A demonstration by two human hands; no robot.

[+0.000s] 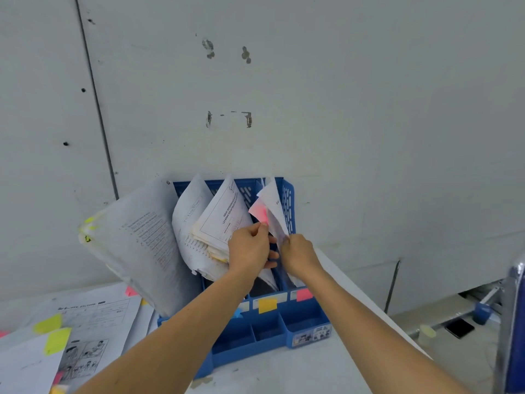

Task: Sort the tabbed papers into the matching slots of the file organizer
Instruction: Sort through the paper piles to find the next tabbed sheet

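A blue file organizer [287, 328] stands against the wall, its slots marked with a blue, a yellow [267, 305] and a pink label [304, 294]. Stacks of papers lean in the left slots. Over the rightmost slot, my left hand [249, 248] pinches the pink tab [260, 213] of a white paper [271, 206]. Just to the right, my right hand [298, 255] grips the same paper's lower edge. The paper's bottom reaches down into the pink-labelled slot.
Loose papers with yellow [56, 339] and pink tabs [130, 291] lie on the white table [284, 373] at the left. A thick stack [136, 240] leans out of the organizer's left side. At the right are a chair frame [511, 322] and floor clutter.
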